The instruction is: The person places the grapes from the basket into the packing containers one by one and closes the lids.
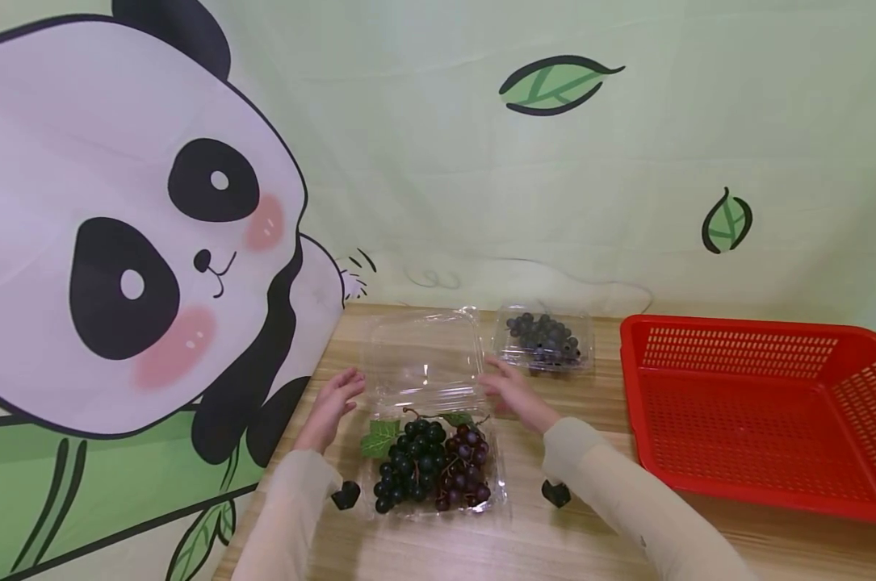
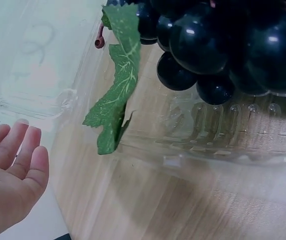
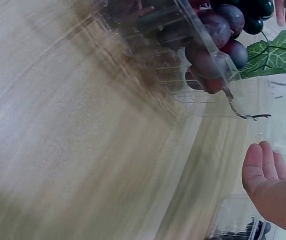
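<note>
A clear plastic clamshell box (image 1: 500, 492) lies open on the table, with its lid (image 1: 419, 347) standing up at the back. Inside are a bunch of blackish-green grapes (image 1: 414, 460) on the left and a bunch of purple-red grapes (image 1: 467, 468) on the right. A green leaf (image 1: 379, 438) pokes over the left rim. My left hand (image 1: 331, 407) is beside the lid's left edge, fingers relaxed and holding nothing. On the opposite side, my right hand (image 1: 516, 394) has its fingertips right at the lid's right edge, fingers loosely extended.
Behind my right hand, a smaller clear box (image 1: 586, 343) contains dark grapes (image 1: 545, 337). A large red plastic basket (image 1: 632, 403) stands on the right side of the wooden table (image 1: 590, 532). A panda-printed cloth (image 1: 438, 145) hangs behind the table.
</note>
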### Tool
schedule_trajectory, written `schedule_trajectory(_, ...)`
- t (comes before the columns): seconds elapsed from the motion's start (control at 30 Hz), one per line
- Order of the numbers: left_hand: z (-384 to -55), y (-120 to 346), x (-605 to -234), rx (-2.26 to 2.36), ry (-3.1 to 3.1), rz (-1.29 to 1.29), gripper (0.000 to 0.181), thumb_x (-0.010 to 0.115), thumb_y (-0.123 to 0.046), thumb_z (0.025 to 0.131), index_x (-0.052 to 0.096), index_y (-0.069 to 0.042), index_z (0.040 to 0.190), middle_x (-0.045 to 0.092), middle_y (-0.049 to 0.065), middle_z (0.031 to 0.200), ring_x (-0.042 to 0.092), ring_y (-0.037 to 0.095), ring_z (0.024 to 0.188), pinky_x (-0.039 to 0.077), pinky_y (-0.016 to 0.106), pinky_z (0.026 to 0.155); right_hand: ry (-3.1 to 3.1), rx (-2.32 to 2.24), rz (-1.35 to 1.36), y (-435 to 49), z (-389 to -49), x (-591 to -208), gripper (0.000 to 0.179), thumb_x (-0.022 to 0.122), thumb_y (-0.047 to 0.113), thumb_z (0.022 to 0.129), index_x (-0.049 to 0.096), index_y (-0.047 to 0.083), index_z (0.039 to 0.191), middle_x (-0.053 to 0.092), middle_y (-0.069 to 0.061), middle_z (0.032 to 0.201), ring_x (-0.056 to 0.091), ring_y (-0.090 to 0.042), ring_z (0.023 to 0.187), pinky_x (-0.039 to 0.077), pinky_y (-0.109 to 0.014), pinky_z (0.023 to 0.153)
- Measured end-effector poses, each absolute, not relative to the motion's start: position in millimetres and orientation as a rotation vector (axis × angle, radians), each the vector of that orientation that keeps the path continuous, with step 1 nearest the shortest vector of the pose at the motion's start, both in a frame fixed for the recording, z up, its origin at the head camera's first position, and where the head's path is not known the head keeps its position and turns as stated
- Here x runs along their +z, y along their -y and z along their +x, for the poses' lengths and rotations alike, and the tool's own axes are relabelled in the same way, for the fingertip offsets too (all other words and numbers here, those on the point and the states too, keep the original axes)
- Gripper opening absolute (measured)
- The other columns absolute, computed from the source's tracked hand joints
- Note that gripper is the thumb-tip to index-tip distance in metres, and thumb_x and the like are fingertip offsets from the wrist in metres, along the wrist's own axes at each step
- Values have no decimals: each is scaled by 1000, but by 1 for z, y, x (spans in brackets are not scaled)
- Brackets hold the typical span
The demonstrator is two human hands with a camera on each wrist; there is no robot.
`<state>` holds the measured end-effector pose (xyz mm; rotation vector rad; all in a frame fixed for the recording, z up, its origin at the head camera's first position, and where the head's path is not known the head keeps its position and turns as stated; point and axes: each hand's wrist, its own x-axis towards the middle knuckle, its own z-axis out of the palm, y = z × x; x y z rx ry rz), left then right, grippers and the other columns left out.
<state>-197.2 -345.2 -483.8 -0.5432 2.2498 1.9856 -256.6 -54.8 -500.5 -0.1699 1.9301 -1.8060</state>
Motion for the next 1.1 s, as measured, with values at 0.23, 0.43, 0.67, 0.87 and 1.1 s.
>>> schedule_trajectory(0.23,-200,345,-485,1956,-2332,-574,50,44,-11,89,29,0,135,36,21,135,38,32,120,28,49,99,-1981,-1829,-190,52,-257,-494,51,49,14,87,33,6,134,50,-25,118,50,-41,104,46,-47,79)
schedule_trajectory(0.43,-203,344,-482,1946,-2416,-598,45,45,-8,88,36,0,131,43,21,129,44,25,110,32,46,94,-2016,-1853,-195,50,-261,-492,47,51,9,85,39,4,131,52,-26,116,53,-37,96,48,-40,71)
schedule_trajectory(0.67,-203,342,-477,1948,-2509,-614,40,48,-11,87,44,0,125,49,20,121,47,6,87,37,34,82,-2044,-1860,-227,49,-261,-486,44,53,6,83,45,3,126,56,-21,106,56,-19,80,48,-34,65)
schedule_trajectory(0.87,-203,342,-473,1938,-2569,-622,34,50,-12,87,50,1,119,52,19,116,48,5,83,38,30,78,-2056,-1847,-260,47,-259,-482,42,55,9,82,47,3,123,56,-20,107,56,-12,78,49,-34,71)
schedule_trajectory(1.1,-199,342,-472,1907,-2611,-639,27,53,-11,85,55,3,108,57,20,111,51,1,77,41,31,78,-2092,-1807,-293,43,-255,-476,39,56,15,83,49,2,120,56,-21,112,58,-19,86,49,-35,74)
